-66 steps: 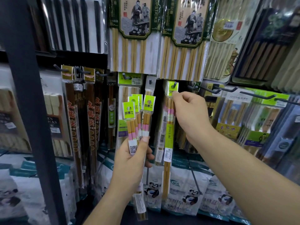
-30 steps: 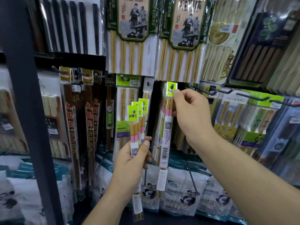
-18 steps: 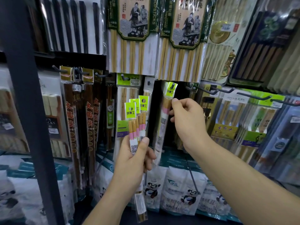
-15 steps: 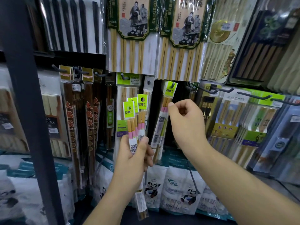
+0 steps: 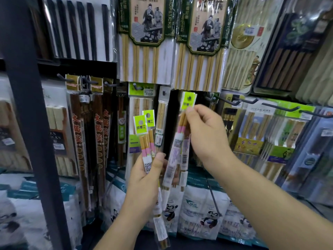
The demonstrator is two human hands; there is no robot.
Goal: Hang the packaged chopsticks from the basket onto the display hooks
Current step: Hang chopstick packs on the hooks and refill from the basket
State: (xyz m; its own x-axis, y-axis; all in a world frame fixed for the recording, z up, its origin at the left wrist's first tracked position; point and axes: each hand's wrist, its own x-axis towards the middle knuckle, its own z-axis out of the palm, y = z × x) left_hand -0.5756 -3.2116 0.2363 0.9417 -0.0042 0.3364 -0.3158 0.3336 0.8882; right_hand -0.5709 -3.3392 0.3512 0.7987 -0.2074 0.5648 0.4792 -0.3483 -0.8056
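Progress check, head view. Landmark: large clear pack of pale bamboo chopsticks with a green-framed picture card (image 5: 201,51).

Directly below its bottom edge, a slim clear pack of pink-banded wooden chopsticks with a lime-green header card (image 5: 188,101) sits at peg height. A dark spot shows in the header hole, but blur stops me saying whether the display hook passes through it.

The right hand (image 5: 207,136) pinches this pack just under the header, thumb and forefinger closed on it and the other fingers curled.

Below and left of the landmark, the left hand (image 5: 146,179) grasps a bundle of matching lime-headed packs (image 5: 146,139), thumb pressed across the front. I count two headers; more may hide behind.

The basket is not in view, so I cannot tell what stock remains there.

Judgement: one pack is at or on its hook and at least two in hand are left to hang, so the task is partway. I expect the next pack to come from the left-hand bundle.
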